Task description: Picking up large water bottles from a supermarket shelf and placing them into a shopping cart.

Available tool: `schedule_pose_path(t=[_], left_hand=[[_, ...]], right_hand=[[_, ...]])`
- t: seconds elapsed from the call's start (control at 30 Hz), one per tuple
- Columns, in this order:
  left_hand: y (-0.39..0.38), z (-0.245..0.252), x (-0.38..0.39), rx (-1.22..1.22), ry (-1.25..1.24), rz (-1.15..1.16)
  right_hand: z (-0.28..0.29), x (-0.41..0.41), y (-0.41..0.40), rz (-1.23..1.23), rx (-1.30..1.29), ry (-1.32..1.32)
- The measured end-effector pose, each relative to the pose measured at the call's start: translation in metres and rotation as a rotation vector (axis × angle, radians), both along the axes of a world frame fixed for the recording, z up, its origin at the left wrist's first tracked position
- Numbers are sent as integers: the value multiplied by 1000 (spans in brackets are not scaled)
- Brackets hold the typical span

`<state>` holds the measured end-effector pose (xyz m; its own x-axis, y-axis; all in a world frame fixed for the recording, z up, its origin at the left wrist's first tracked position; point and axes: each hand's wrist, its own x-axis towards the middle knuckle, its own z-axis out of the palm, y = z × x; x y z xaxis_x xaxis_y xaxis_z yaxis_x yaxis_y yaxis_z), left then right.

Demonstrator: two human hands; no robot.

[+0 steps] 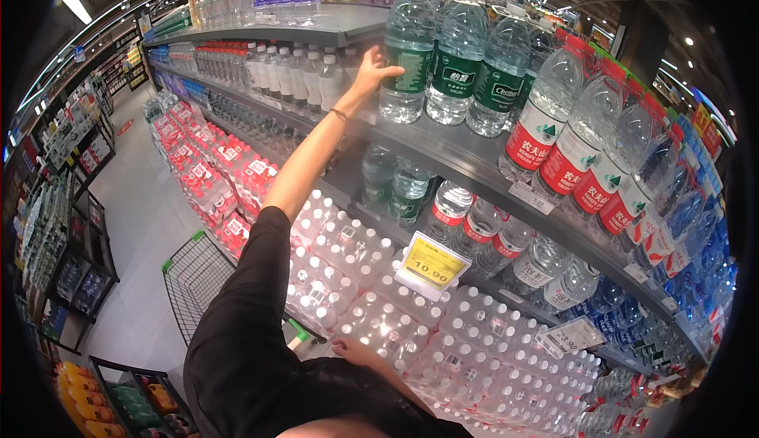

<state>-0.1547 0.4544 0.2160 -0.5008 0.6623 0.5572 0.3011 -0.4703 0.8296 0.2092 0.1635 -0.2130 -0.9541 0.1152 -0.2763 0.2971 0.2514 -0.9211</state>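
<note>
My left hand (376, 72) reaches up to the shelf with its fingers spread. Its thumb overlaps the left edge of a large clear water bottle (405, 103) with a green label; whether the skin touches it I cannot tell. That bottle stands upright at the left end of a row, beside a matching green-labelled bottle (449, 105). Low in front of my body is my right hand (351, 350), its fingers partly curled and partly hidden. Close by is the green-and-white handle (298, 336) of a wire shopping cart (193, 278); contact between them is unclear.
Red-labelled large bottles (536, 135) continue the row rightward. A grey shelf edge (462, 162) runs under it, and a yellow price sign (431, 265) juts out lower down. Shrink-wrapped bottle packs (385, 319) are stacked below. A tiled aisle (139, 201) lies left.
</note>
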Motion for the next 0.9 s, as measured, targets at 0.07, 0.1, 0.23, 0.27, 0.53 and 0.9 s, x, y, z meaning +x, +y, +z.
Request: schedule_pose_path(t=[0.07, 0.1, 0.23, 0.27, 0.53, 0.9], left_hand=[[-7, -2, -4, 22, -55, -406], [-8, -4, 9, 25, -62, -414], [-14, -5, 39, 37, 47, -75], [-16, -5, 44, -37, 164, 147], [-11, -1, 54, -181, 330, 446], [3, 5, 71, 121, 187, 482]], right_hand=[[-4, 1, -1, 1, 21, 1], [-5, 3, -1, 3, -2, 2], [1, 0, -1, 49, 15, -36], [-2, -1, -3, 55, 20, -41], [-5, 1, -3, 3, 18, -14], [12, -9, 1, 19, -15, -112]])
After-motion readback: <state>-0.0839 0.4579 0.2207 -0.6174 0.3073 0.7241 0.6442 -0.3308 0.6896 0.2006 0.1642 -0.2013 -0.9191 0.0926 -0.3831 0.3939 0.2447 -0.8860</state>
